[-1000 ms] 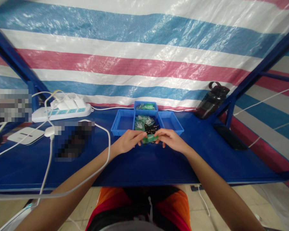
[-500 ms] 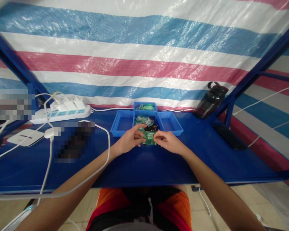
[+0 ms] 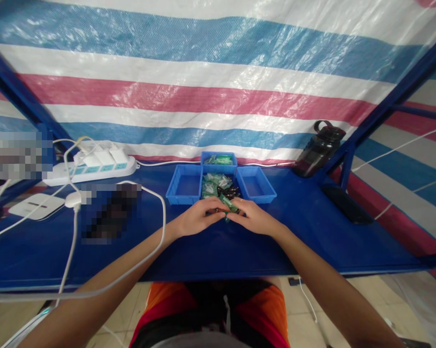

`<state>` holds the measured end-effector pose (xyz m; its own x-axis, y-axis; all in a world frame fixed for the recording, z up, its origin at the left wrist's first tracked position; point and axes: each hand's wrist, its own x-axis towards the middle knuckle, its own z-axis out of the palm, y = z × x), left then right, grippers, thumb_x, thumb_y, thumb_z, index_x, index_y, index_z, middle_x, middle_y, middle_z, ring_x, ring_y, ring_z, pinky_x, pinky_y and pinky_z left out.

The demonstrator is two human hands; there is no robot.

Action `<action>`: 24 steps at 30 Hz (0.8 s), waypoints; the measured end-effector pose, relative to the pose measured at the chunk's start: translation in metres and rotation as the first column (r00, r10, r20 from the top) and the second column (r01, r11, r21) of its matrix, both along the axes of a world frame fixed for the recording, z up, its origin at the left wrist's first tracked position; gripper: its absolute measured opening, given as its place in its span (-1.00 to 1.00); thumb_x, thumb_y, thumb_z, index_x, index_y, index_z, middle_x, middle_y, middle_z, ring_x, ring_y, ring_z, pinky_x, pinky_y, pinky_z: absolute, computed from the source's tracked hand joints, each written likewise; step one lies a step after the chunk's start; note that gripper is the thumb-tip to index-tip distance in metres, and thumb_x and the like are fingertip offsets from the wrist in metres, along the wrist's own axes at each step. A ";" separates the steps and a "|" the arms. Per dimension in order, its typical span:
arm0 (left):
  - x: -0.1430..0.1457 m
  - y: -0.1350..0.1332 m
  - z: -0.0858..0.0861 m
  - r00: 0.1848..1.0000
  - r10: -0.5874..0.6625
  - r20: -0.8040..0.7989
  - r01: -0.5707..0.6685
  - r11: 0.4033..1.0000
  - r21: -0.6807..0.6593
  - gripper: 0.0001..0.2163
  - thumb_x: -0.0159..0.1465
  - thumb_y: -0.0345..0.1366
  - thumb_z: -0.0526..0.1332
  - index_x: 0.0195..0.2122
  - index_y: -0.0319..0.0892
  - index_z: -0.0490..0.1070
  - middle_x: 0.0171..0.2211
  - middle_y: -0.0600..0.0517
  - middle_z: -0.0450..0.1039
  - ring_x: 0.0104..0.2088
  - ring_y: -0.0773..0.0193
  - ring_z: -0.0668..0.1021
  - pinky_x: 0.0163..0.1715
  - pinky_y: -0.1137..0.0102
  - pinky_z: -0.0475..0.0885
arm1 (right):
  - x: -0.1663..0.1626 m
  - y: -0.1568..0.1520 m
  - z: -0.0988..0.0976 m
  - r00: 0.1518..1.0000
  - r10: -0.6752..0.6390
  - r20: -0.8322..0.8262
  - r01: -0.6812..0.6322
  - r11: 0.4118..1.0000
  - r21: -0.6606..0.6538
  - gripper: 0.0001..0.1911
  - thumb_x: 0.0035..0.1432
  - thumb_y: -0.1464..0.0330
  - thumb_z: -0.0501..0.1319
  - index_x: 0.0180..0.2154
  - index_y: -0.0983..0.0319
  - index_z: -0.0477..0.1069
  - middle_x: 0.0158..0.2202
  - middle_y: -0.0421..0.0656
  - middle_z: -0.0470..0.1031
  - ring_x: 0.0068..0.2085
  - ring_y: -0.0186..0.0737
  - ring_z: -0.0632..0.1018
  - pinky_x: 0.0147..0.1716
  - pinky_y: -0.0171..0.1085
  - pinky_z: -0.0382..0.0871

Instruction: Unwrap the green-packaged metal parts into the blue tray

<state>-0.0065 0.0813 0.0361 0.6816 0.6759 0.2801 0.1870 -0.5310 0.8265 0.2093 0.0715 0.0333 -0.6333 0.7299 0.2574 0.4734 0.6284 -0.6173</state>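
Observation:
Between my two hands is a small green plastic bag (image 3: 229,203), now creased and partly hidden by the fingers. My left hand (image 3: 202,215) is closed on its left side, thumb and fingertips meeting near the middle. My right hand (image 3: 251,215) pinches it from the right, close against the left fingertips. Just beyond them, the middle blue bin (image 3: 236,177) holds several green bags (image 3: 214,182) and a heap of small dark parts (image 3: 229,191). What is inside the held bag cannot be made out.
Blue bins stand left (image 3: 183,182) and right (image 3: 256,183), and a back bin (image 3: 218,158) contains more green packets. A power strip (image 3: 91,170) and white cables lie left. A dark bottle (image 3: 317,149) and a black phone-like slab (image 3: 347,205) are right on the blue table (image 3: 218,256).
My hands have come closer together until their fingertips nearly meet. The green bag, spread flat between them before, is now folded up and more covered by the fingers.

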 end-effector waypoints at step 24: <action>-0.004 0.011 -0.004 0.969 0.248 0.014 -0.236 0.936 -0.261 -0.78 0.18 -0.23 0.22 -0.24 -0.28 0.46 -0.46 0.06 0.44 -0.56 0.39 0.47 -0.52 0.49 0.42 | 0.008 0.005 0.001 0.955 -0.183 -0.232 0.114 0.953 -0.282 -0.79 0.16 0.41 0.07 -0.25 0.24 0.46 -0.37 -0.18 0.48 -0.45 -0.34 0.47 -0.43 -0.35 0.38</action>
<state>-0.0108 0.0922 0.0316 0.4791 0.8717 0.1032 0.2419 -0.2441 0.9391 0.2176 0.0762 0.0347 -0.4519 0.8736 0.1804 0.3553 0.3618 -0.8619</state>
